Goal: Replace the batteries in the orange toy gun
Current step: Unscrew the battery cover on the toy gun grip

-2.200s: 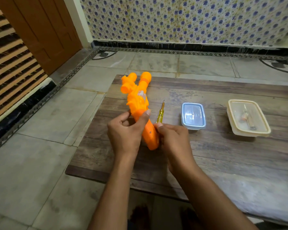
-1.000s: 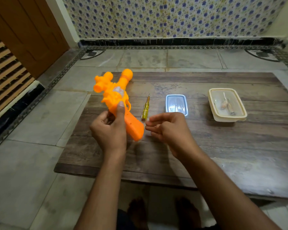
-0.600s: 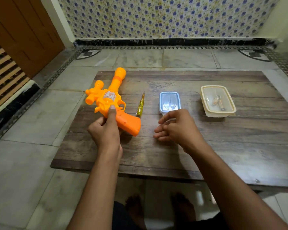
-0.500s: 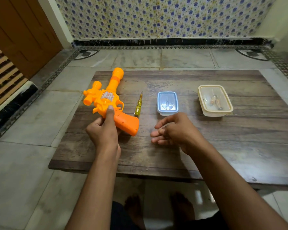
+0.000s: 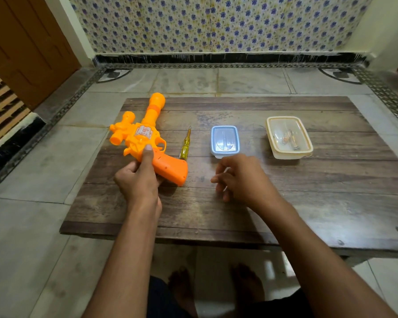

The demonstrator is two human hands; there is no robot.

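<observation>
Head view, looking down on a low wooden table, and the left hand has the orange toy gun clamped at the joint of body and grip, thumb laid flat up its side. The gun lies on its side at the table's left edge, barrel pointing away from the person, butt end angled toward the right hand. That right hand hovers just over the wood, fingers loosely curled and parted, gripping nothing, well apart from the gun.

Between the two hands and a little beyond them lies a yellow-handled screwdriver, its handle close beside the gun's grip, tip pointing away. Just past the right hand's knuckles sits a small blue-lidded box, lid on. Further out to the right of that hand is a cream-rimmed clear container with a few small items inside, too blurred to identify. Bare feet show below the table edge.
</observation>
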